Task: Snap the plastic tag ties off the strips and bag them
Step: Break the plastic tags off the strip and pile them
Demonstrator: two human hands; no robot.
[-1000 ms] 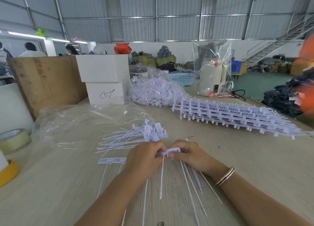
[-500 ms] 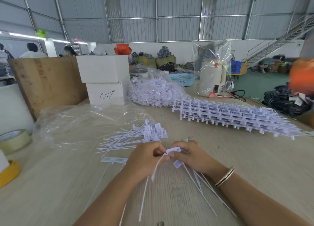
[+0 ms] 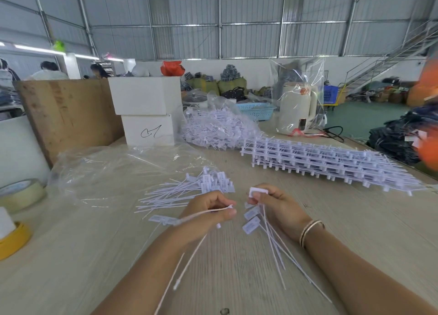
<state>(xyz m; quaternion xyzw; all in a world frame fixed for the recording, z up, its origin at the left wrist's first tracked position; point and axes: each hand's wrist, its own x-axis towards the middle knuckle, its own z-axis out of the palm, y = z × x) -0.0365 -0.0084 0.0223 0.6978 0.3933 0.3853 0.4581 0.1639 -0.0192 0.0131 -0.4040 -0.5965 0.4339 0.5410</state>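
Since the earlier frame we have drawn our hands apart: left hand [image 3: 208, 210] pinches one detached white plastic tag tie [image 3: 189, 255], right hand [image 3: 277, 208] grips the remaining white strip [image 3: 259, 192] above the pale wooden table [image 3: 355, 231].

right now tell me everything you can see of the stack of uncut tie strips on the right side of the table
The stack of uncut tie strips is white, plastic-looking lattice: long rails with many thin ties and small tag heads joined in rows. Several strips lie flat, piled on one another, running from mid-table toward the right edge. It rests on the pale wooden table, beyond the right hand; neither hand touches it. A clear bag of loose ties sits close to its far left end.
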